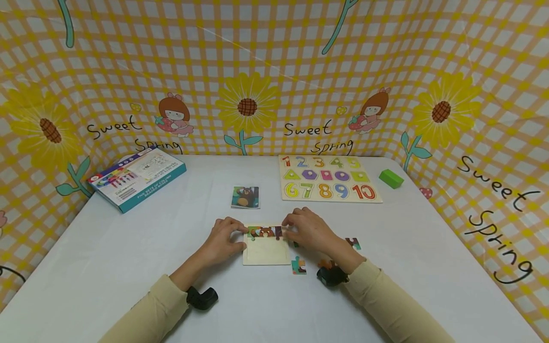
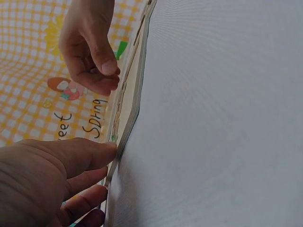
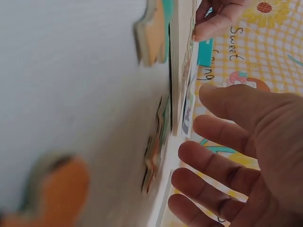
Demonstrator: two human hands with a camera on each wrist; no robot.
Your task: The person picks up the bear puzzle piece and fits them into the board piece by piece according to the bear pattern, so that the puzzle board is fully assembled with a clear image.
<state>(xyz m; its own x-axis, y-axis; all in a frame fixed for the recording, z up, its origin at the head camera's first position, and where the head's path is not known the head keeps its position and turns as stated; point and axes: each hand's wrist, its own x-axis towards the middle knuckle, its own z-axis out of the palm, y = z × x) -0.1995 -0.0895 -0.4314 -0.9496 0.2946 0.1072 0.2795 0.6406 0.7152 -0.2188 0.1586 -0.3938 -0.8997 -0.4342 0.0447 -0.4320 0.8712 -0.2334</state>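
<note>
In the head view, a shallow wooden puzzle tray (image 1: pixel 267 252) lies on the table. A joined row of bear puzzle pieces (image 1: pixel 266 232) fills its upper part; bare wood shows below. My left hand (image 1: pixel 220 242) touches the tray's left edge with thumb and fingertips. Above the tray's upper right corner is my right hand (image 1: pixel 312 232); in the right wrist view its fingers (image 3: pixel 215 163) are spread, with nothing in them. A loose teal-and-orange piece (image 1: pixel 298 266) lies off the tray's lower right corner. Another loose piece (image 1: pixel 353 243) lies further right, and an orange piece (image 1: pixel 327 263) is partly hidden by the right wrist camera.
A small bear picture (image 1: pixel 246 197) lies behind the tray. Further back are a wooden number-and-shape board (image 1: pixel 330 177), a green block (image 1: pixel 391 178) and, on the left, a boxed toy set (image 1: pixel 139 178). A patterned cloth (image 1: pixel 266 57) hangs round the table's back and sides.
</note>
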